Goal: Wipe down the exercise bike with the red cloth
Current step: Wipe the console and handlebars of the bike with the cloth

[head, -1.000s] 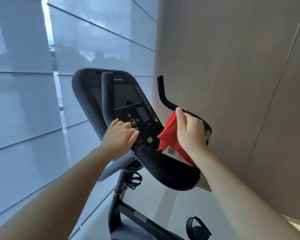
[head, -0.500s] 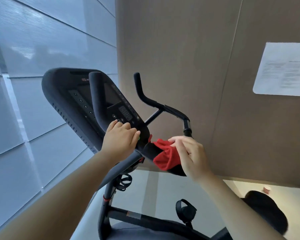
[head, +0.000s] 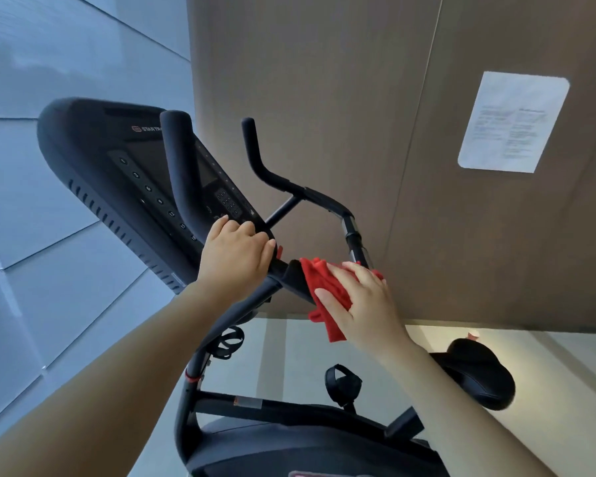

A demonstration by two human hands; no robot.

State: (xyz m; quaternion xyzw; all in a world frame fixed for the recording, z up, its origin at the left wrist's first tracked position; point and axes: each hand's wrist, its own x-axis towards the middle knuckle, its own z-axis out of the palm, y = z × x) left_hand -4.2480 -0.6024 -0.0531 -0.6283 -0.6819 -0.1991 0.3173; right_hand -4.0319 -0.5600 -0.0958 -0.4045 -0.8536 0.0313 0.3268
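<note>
The left hand [head: 234,259] is wrapped around the black handlebar just under the exercise bike's [head: 289,438] console [head: 124,166], near the middle of the picture. Just beside it, toward 3 o'clock, the right hand [head: 362,304] lies flat with its fingers spread out on the red cloth [head: 324,290], pressing it onto the black padded rest, and one corner of the cloth hangs down. A white paper sheet [head: 513,122] sticks on the brown wall at 2 o'clock, the black seat [head: 479,373] sits at 4 o'clock, and a pedal with a strap [head: 343,382] shows low down at 5 o'clock.
</note>
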